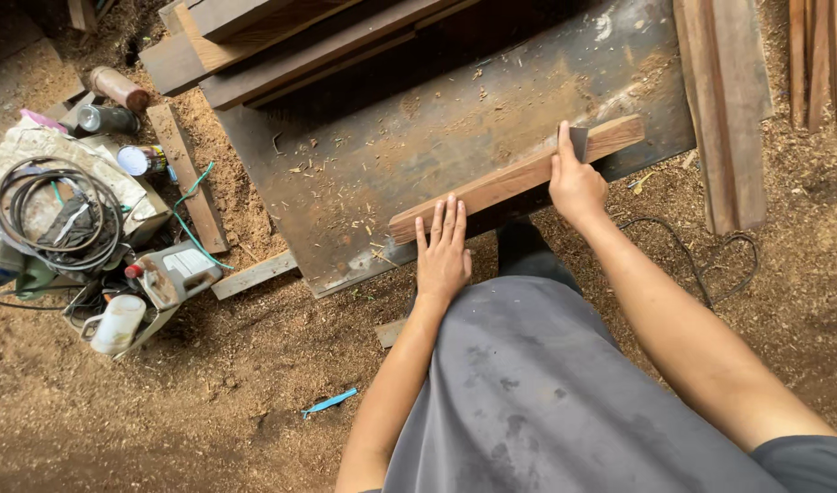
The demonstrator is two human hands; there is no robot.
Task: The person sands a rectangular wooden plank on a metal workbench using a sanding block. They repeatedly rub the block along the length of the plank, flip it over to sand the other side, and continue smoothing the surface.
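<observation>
My left hand [443, 256] lies flat and open on the wooden plank [514, 179]; my right hand [575, 183] has its grip closed on what seems a grey sanding pad [579, 141] against it.

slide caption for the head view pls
Left hand flat on a wood strip, right hand pressing a grey pad onto it.
</observation>
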